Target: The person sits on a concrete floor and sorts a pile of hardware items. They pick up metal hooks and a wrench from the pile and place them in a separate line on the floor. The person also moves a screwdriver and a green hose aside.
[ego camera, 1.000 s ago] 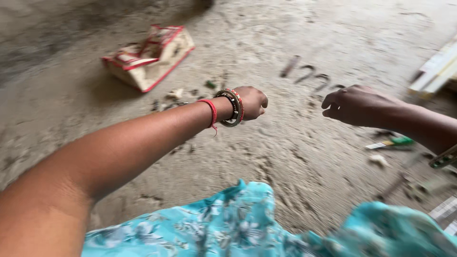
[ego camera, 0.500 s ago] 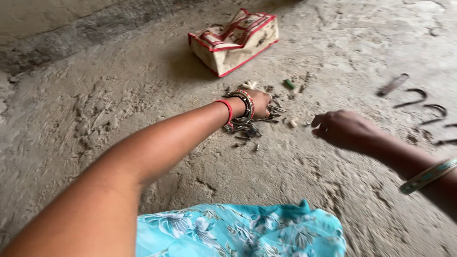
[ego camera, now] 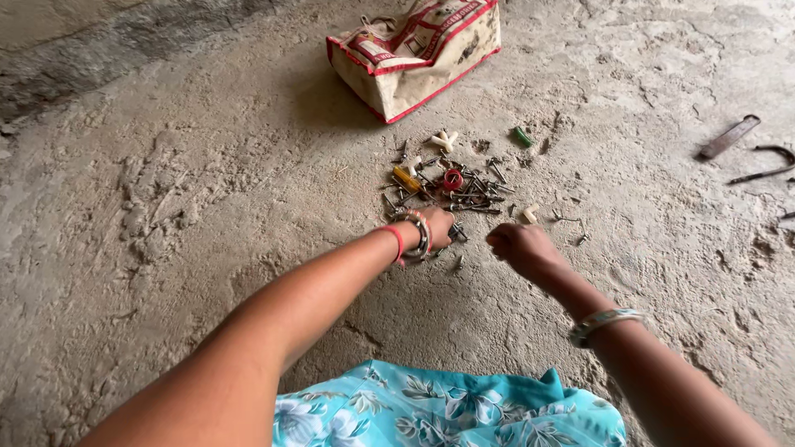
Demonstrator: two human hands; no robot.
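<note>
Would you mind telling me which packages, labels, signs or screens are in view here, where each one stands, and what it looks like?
Bag: the only printed package in view; it stands on the concrete floor at the top centre, beyond the pile of screws; boxy soft cloth, cream with red trim and red printed panels, dirt-stained.
No signs, screens or separate labels are in view.

Bare grey concrete floor lies open across the left and lower middle of the frame. At upper centre the heap of dark metal screws and nails blocks the way — behind it stands the cream-and-red cloth bag. Flat rusty metal pieces lie at upper right.
</note>
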